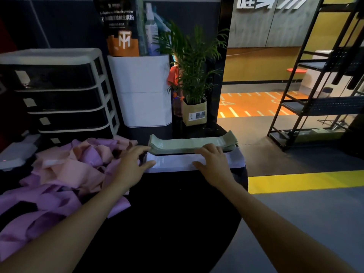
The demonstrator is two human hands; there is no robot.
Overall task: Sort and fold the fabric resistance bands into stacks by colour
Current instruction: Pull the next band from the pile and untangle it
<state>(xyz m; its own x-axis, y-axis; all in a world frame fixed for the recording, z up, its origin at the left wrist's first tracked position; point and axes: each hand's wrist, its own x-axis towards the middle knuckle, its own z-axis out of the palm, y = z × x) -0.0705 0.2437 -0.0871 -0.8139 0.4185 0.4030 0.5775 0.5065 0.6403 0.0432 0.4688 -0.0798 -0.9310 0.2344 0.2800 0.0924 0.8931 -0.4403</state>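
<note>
Stack — sage-green bands, flat, edges aligned.

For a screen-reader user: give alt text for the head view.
Both hands, left hand and right hand, press flat on a pale lilac band before a folded green stack on a black table. A loose pile of pink and purple bands lies to the left.

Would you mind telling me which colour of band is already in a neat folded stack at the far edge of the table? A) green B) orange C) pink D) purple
A: the green stack lies flat and squared beyond both hands, while the pink bands and purple bands lie in a loose tangled heap to the left.
</note>
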